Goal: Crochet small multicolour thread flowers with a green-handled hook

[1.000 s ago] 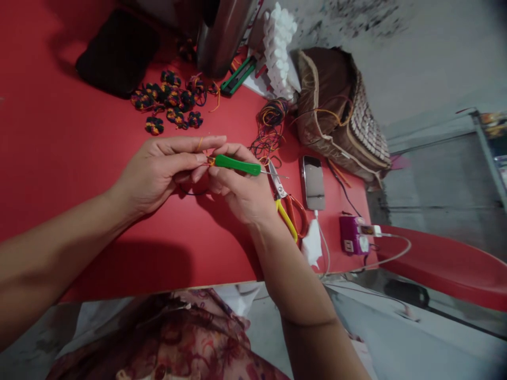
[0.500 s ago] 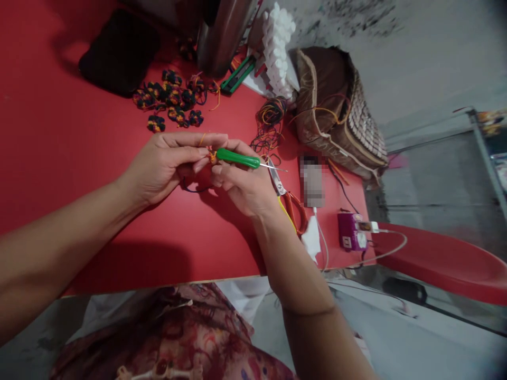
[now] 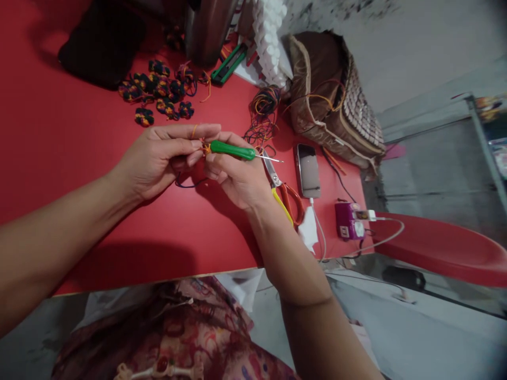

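My right hand (image 3: 236, 178) grips a crochet hook with a green handle (image 3: 233, 150), its metal tail pointing right. My left hand (image 3: 160, 157) pinches a small bit of orange and dark yarn work (image 3: 205, 149) at the hook's tip, with yarn looped over the forefinger. Both hands hover just above the red table (image 3: 79, 142). A dark strand (image 3: 186, 184) hangs from the work onto the table.
Several small multicoloured crocheted pieces (image 3: 158, 95) lie at the back left beside a black pouch (image 3: 101, 45). A yarn tangle (image 3: 263, 113), scissors (image 3: 283, 192), a phone (image 3: 308, 170), a purple charger (image 3: 349, 228), a brown bag (image 3: 332, 100) and a metal flask (image 3: 206, 29) lie to the right and back.
Both hands stay joined at the yarn work with small finger movements. The view has shifted slightly, so everything sits a little lower-left than before.
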Demonstrator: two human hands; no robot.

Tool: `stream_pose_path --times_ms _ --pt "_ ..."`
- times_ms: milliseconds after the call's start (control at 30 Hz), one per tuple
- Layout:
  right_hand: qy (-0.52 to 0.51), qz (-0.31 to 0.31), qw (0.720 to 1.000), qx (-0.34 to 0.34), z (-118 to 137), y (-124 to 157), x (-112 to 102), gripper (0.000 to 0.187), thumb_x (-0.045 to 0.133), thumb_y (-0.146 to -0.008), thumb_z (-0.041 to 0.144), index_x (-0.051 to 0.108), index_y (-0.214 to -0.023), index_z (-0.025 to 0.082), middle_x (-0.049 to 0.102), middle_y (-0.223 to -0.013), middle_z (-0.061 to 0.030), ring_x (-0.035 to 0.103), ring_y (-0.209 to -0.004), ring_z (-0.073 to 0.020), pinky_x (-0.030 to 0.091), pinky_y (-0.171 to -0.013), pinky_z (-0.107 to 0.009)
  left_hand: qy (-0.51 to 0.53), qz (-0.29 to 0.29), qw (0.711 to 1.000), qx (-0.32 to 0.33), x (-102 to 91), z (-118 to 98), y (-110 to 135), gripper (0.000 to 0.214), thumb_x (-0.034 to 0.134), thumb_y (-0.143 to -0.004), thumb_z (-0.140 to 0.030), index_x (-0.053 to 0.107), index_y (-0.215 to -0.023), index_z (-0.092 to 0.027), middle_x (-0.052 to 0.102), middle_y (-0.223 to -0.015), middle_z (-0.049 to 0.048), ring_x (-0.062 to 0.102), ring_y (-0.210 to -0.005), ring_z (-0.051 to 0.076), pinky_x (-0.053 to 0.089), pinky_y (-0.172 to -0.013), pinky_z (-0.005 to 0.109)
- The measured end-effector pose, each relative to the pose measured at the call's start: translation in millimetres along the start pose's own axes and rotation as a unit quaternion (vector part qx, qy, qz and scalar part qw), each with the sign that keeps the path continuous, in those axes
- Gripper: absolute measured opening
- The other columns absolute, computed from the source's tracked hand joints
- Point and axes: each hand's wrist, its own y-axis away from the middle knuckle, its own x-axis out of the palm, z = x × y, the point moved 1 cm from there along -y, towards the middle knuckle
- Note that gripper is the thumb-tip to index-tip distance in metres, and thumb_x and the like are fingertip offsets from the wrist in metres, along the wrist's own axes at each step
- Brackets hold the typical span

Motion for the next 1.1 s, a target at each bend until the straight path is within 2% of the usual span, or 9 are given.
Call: stream_pose_path --times_ms 100,367,533,667,767,867,1000,1100 --pt "0.006 0.002 1.0 -0.003 4.6 2.2 2.9 0.043 0.103 -0.07 0.038 0.071 -0.098 0.031 0.069 -0.078 0.0064 0.049 -0.066 -0.0145 0.049 -0.059 -0.032 0.002 0.015 1.0 0.001 -1.1 0.7 -0.5 0.023 0.091 -0.08 -0.015 0.095 -0.098 -0.028 0.067 -0.063 0.002 0.05 -0.052 0.01 0.036 -0.048 0.024" --pt "-0.007 -0.012 1.0 -0.007 12.0 4.0 10.3 0.041 0.105 -0.068 0.04 0.071 -0.088 0.03 0.06 -0.066 0.007 0.042 -0.056 -0.013 0.046 -0.053 -0.031 0.01 0.017 1.0 -0.018 -0.9 0.8 0.2 0.024 0.092 -0.08 -0.015 0.095 -0.101 -0.027 0.075 -0.073 0.0039 0.051 -0.052 0.009 0.033 -0.046 0.022" --pt "0.029 -0.019 0.999 -0.015 11.7 8.2 9.1 0.032 0.098 -0.08 0.046 0.074 -0.095 0.03 0.066 -0.067 0.0043 0.051 -0.061 -0.0161 0.045 -0.055 -0.031 0.012 0.031 0.999 -0.027 1.0 -0.9 1.7 0.027 0.092 -0.079 -0.016 0.094 -0.103 -0.028 0.068 -0.065 0.0015 0.052 -0.052 0.012 0.034 -0.047 0.026" --pt "0.034 -0.023 0.999 -0.035 12.3 10.3 9.3 0.035 0.098 -0.084 0.051 0.073 -0.096 0.03 0.068 -0.073 0.0017 0.056 -0.066 -0.0181 0.051 -0.061 -0.033 0.019 0.038 0.999 -0.025 1.6 -4.0 6.0 0.027 0.094 -0.083 -0.019 0.093 -0.108 -0.03 0.068 -0.065 0.0001 0.051 -0.051 0.011 0.033 -0.048 0.027" --pt "0.012 -0.014 0.999 -0.031 11.6 9.5 8.4 0.033 0.098 -0.085 0.05 0.072 -0.095 0.031 0.063 -0.071 0.0031 0.059 -0.068 -0.0189 0.055 -0.064 -0.035 0.038 0.067 0.997 -0.028 -0.3 -7.6 10.2 0.03 0.097 -0.085 -0.024 0.092 -0.114 -0.029 0.072 -0.067 -0.0005 0.053 -0.05 0.011 0.038 -0.047 0.026" --pt "-0.024 0.007 0.999 -0.026 12.1 9.8 7.3 0.025 0.095 -0.087 0.042 0.075 -0.094 0.03 0.059 -0.065 0.0059 0.057 -0.063 -0.0164 0.054 -0.063 -0.032 0.039 0.088 0.994 -0.051 -3.2 -11.7 12.7 0.032 0.096 -0.086 -0.026 0.091 -0.118 -0.027 0.079 -0.076 0.0028 0.064 -0.054 0.013 0.047 -0.05 0.026" --pt "-0.06 0.027 0.998 -0.017 14.0 11.8 6.0 0.014 0.093 -0.089 0.032 0.079 -0.092 0.029 0.065 -0.068 0.0059 0.055 -0.062 -0.0143 0.054 -0.063 -0.031 0.027 0.104 0.991 -0.078 -4.7 -14.1 13.0 0.029 0.09 -0.093 -0.029 0.091 -0.122 -0.026 0.086 -0.086 0.0078 0.076 -0.06 0.02 0.056 -0.054 0.028" --pt "-0.054 0.023 0.998 -0.021 14.0 12.4 5.5 0.016 0.094 -0.087 0.031 0.08 -0.093 0.03 0.063 -0.067 0.0053 0.055 -0.062 -0.0161 0.056 -0.063 -0.033 0.027 0.101 0.992 -0.074 -4.2 -12.5 12.3 0.029 0.092 -0.094 -0.031 0.09 -0.123 -0.027 0.085 -0.082 0.0059 0.075 -0.057 0.019 0.058 -0.052 0.027"
